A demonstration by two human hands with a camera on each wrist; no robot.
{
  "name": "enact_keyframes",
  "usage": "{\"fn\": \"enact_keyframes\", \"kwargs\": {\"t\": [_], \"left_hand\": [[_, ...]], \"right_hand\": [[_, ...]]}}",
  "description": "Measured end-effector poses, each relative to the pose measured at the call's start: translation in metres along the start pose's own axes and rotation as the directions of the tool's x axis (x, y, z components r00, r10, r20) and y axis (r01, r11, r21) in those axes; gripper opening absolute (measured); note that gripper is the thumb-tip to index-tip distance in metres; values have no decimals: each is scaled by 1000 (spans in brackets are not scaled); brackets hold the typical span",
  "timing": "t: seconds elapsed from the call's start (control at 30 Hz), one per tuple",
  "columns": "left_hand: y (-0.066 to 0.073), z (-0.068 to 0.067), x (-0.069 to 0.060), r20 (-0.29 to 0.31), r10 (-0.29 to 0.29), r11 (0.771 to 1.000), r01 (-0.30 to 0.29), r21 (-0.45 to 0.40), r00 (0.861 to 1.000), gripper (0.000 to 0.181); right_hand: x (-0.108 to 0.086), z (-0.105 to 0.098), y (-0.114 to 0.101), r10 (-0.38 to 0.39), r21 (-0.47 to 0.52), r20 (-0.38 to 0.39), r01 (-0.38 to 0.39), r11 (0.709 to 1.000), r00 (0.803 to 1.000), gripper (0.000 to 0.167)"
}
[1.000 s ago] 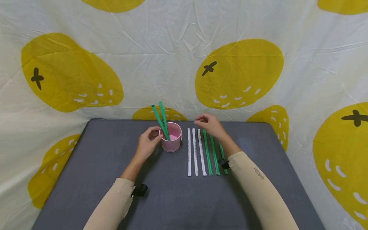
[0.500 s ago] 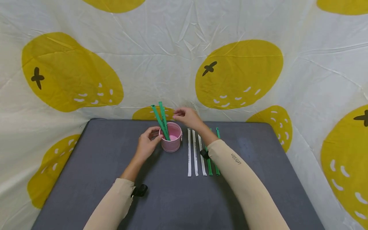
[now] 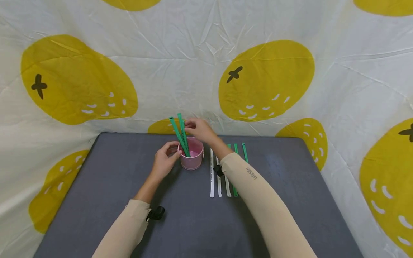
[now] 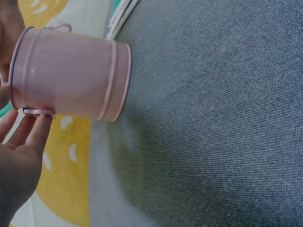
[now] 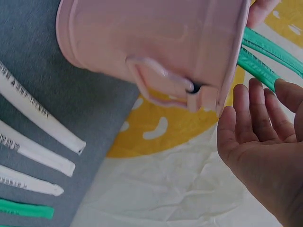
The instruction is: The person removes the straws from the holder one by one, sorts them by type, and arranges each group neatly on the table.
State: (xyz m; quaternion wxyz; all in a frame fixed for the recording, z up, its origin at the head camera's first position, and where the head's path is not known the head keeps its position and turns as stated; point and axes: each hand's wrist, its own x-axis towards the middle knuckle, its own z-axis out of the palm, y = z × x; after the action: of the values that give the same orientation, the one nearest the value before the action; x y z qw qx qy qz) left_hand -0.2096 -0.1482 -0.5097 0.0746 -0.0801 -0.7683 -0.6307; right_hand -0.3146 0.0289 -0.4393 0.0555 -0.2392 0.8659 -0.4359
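Note:
A pink bucket (image 3: 191, 163) stands upright on the table, two green sticks (image 3: 179, 136) leaning out over its rim. My left hand (image 3: 164, 163) holds its left side, with the thumb at the near rim; in the left wrist view, fingers of this hand (image 4: 21, 165) touch the bucket (image 4: 71, 75) by its handle mount. My right hand (image 3: 201, 130) is above the far rim, its fingertips beside the upper part of the right-hand green stick. In the right wrist view that hand (image 5: 265, 137) has loosely bent, parted fingers, its thumb close to a green stick (image 5: 258, 70), with nothing seen gripped.
Right of the bucket, white sticks (image 3: 212, 175) and green sticks (image 3: 245, 152) lie side by side on the dark table (image 3: 180, 229), partly covered by my right forearm. A white cloth with yellow fruit shapes (image 3: 267, 80) hangs behind the table.
My right hand has moved left from above the row of sticks to the green sticks in the bucket. My left hand stays at the bucket's side.

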Motion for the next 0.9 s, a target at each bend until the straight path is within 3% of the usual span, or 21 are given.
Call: {"fn": "enact_keyframes", "kwargs": {"t": [0.13, 0.27, 0.5, 0.9], "left_hand": [[15, 0, -6, 5, 11, 1000, -11, 3, 1000, 42], [17, 1, -7, -1, 28, 1000, -28, -1, 1000, 42], [-15, 0, 4, -13, 30, 1000, -30, -8, 999, 45], [-12, 3, 4, -44, 55, 998, -55, 18, 998, 40]], "right_hand": [[0, 3, -1, 12, 2, -9, -12, 1000, 1000, 30], [-1, 6, -1, 22, 16, -18, -22, 1000, 1000, 27], [-1, 7, 1, 38, 36, -22, -38, 999, 999, 22], [-4, -9, 0, 6, 85, -64, 0, 996, 998, 20]]}}
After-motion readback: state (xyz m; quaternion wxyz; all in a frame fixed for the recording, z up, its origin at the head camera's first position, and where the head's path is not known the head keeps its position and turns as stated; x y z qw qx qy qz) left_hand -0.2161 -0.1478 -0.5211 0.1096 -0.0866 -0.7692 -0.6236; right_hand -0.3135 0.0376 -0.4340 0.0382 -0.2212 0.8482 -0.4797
